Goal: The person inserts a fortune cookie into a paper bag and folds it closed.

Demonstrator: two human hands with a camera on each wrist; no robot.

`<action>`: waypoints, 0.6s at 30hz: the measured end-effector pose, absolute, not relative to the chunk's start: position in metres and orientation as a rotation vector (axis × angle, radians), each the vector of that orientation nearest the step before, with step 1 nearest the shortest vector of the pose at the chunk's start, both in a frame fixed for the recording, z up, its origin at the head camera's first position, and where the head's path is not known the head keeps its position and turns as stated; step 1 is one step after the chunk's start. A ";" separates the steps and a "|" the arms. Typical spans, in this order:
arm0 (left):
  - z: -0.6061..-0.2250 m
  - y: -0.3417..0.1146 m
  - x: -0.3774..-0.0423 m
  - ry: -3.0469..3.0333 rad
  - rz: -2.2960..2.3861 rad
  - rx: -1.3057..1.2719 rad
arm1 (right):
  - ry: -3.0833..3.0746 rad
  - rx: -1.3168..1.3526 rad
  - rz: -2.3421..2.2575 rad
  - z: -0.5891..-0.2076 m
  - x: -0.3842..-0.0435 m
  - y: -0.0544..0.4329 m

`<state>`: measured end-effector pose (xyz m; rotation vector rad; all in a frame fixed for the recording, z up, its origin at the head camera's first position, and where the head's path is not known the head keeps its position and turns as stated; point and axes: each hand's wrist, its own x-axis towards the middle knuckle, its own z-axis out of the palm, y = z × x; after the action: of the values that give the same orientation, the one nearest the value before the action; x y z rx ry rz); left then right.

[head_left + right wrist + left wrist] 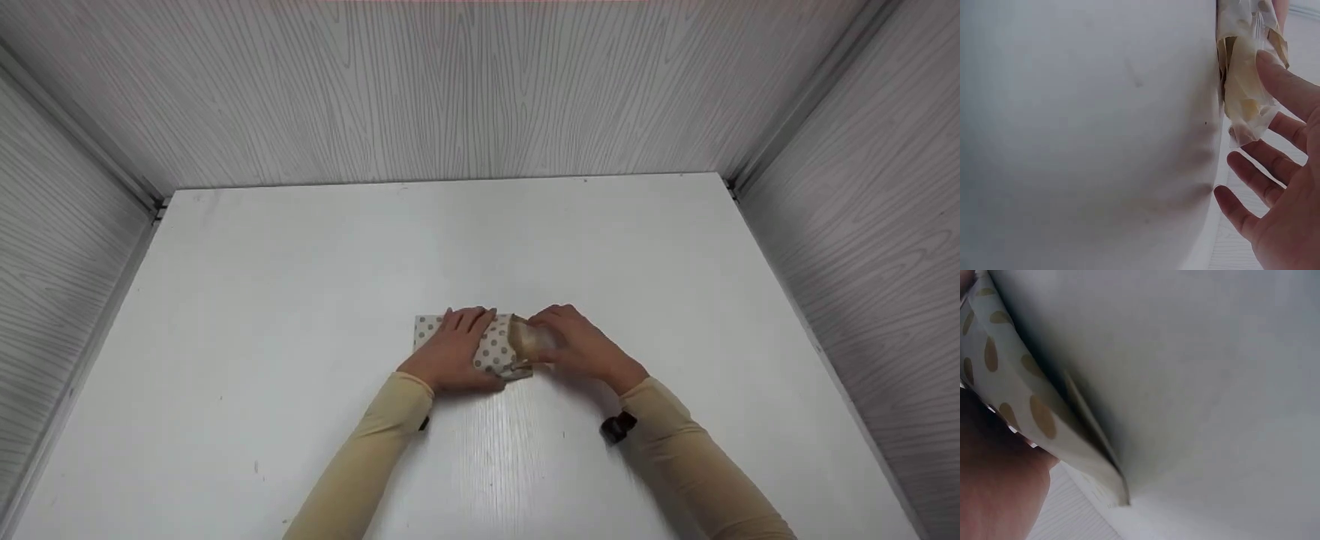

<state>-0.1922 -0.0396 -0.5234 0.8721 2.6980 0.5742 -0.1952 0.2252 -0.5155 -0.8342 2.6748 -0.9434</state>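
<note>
Lying flat near the middle of the counter (262, 300), a little paper bag (495, 349) has a pale top with round grey-brown dots. Its mouth faces the right hand (581, 349), and the paper there is bent and uneven, with brown showing on the inside. A see-through packet (1244, 90) pokes out of that mouth, partly in the bag and partly out. There is something pale yellow in the packet, but it is too blurry to tell what.

The right hand's grip is narrow and holds the packet: the thumb is on one side, a finger goes behind it, and the other fingers are spread out. The left hand (454, 356) lies across the top of the bag and presses on it. Its grip is wide, with the fingers reaching to the far edge and the thumb by the near edge. In the left wrist view, one edge of the bag lifts a bit.

Both arms wear long tan sleeves (690, 450). A small black thing (619, 427) sits by the right wrist. Around the white counter stand grey walls (450, 90) with wavy wood lines.
</note>
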 end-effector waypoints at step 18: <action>-0.523 -0.039 -0.194 2.705 0.555 0.898 | 2.736 -0.798 -0.807 -0.509 -0.197 0.220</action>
<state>-0.1938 -0.0389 -0.5233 0.8981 2.7053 0.5551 -0.1973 0.2203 -0.5091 -0.7978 2.7361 -0.8070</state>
